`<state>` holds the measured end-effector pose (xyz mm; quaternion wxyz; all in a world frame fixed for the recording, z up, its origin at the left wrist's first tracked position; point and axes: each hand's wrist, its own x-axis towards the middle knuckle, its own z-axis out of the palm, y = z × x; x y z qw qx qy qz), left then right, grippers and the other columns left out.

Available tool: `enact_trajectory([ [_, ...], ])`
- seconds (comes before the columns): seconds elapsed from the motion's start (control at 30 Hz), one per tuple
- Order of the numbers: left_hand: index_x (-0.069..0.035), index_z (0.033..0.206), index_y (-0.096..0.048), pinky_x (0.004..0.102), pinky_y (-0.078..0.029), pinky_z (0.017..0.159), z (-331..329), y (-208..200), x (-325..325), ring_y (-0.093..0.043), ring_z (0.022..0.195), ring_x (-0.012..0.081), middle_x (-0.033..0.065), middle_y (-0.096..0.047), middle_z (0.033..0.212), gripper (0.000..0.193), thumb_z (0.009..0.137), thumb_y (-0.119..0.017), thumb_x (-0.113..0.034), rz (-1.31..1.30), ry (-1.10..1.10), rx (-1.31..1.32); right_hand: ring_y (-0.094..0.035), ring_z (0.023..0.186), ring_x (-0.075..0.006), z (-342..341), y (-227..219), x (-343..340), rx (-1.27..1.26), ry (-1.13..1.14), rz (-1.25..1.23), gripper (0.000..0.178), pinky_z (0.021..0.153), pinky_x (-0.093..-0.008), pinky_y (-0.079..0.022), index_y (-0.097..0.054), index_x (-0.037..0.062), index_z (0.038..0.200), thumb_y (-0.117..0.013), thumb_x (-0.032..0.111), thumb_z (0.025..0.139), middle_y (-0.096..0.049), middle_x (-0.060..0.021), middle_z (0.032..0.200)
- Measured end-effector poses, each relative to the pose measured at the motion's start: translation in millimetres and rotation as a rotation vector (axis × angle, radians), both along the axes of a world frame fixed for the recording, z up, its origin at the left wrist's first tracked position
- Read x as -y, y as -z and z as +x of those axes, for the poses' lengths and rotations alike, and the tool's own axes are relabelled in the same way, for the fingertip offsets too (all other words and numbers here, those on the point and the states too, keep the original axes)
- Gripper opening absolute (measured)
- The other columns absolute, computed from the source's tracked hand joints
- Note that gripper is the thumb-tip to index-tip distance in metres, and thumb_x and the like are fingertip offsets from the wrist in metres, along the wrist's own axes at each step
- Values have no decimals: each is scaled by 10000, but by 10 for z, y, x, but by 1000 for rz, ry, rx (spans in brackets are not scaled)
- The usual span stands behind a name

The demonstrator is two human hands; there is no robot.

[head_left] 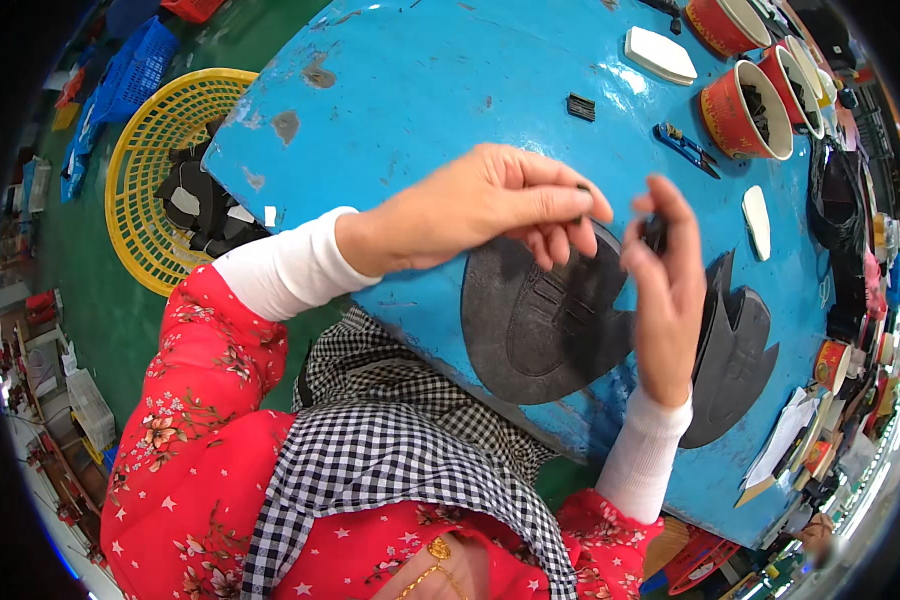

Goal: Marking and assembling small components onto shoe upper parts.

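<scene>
My left hand (490,200) is closed in a pinch above the table, with a tiny dark piece showing at the fingertips; its kind is too small to make out. Beside it my right hand (668,290) curls its fingers round a small black piece (655,233), slightly blurred. Under both hands a dark grey leather-like panel (500,345) lies flat, bearing stitched or embossed lines and several short slits. To the right of my right hand rests a pile of similar notched grey panels (745,375). The two hands are apart.
On the blue table (400,100) lie a small black strip bundle (581,107), blue thread snips (685,148), a white block (660,55) and a white template (757,222). Red tubs (730,115) with black pieces stand far right. A yellow basket (120,190) of dark scraps stands left.
</scene>
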<state>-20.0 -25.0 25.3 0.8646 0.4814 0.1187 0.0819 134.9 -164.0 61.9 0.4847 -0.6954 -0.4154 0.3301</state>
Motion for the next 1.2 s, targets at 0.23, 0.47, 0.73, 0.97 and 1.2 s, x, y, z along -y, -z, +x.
enact_trajectory([
  [0.23, 9, 1228, -563, 287, -534, 819, -32, 97, -51, -619, 963, 154, 120, -629, 1127, 332, 1010, -475, -225, -260, -123, 0, -601, 1093, -216, 159, 119, -366, 3, 45, 20, 410, 934, -314, -474, -413, -41, 1307, -515, -63, 910, -554, -161, 1271],
  [0.47, 10, 1314, -455, 350, -537, 853, -35, 40, -23, -602, 1029, 186, 106, -569, 1192, 382, 1012, -450, -224, -488, -12, 62, -544, 1221, -249, -206, -82, -215, 6, -77, 36, 491, 1005, -341, -446, -434, -34, 1279, -647, -46, 838, -571, -181, 1263],
  [0.73, -4, 1258, -511, 235, -519, 771, -52, -40, 80, -628, 880, 100, 48, -642, 1035, 370, 1019, -460, -281, -135, 145, 66, -548, 1192, -294, -281, -86, -101, 577, -157, 117, 390, 967, -389, -460, -647, 38, 1109, -761, 53, 736, -640, -96, 1211],
  [0.97, 11, 1209, -528, 225, -500, 771, 135, -78, 252, -633, 871, 102, 90, -670, 1059, 286, 994, -498, -176, -28, 286, 37, -545, 1174, -312, -174, -46, 268, 573, -153, 103, 579, 956, -378, -429, -601, 50, 1231, -792, 89, 685, -588, -143, 1274],
  [1.2, -31, 1101, -535, 234, -507, 751, 335, -73, 262, -622, 820, 99, 119, -661, 1040, 200, 1008, -469, -196, -45, 199, -2, -310, 1401, -294, 377, 191, 1081, 144, 109, 46, 528, 1134, -421, -259, -253, 6, 1481, -368, 265, 1036, -312, -157, 1518],
])
